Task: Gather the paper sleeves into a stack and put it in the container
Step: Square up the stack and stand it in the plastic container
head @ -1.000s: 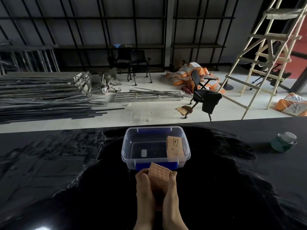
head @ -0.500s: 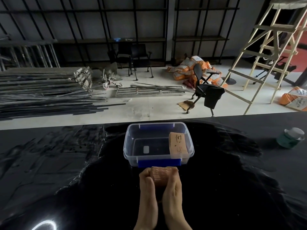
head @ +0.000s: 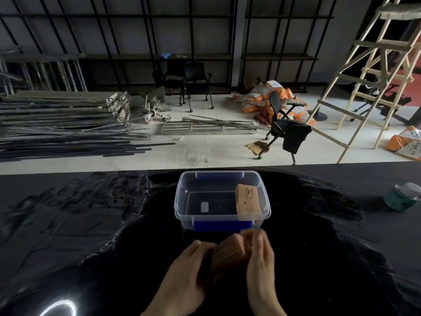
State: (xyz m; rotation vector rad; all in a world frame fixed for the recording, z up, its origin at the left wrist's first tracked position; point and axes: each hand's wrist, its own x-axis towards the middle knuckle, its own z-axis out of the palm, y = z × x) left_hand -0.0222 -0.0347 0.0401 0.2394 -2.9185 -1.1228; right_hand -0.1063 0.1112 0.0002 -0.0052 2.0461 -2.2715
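Both hands, left hand (head: pixel 193 258) and right hand (head: pixel 258 254), clasp a tilted stack of paper sleeves (head: pixel 227 254) between them, just short of the container (head: pixel 182 201).

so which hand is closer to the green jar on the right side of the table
Right. The right hand is on the jar's side of the stack of sleeves. The left hand grips the stack's opposite side, farther away. Neither touches the jar.

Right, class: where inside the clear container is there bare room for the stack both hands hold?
The container floor is bare left and centre, between its left wall and the sleeve stack already inside. That right side is crowded. The held stack sits between left hand and right hand.
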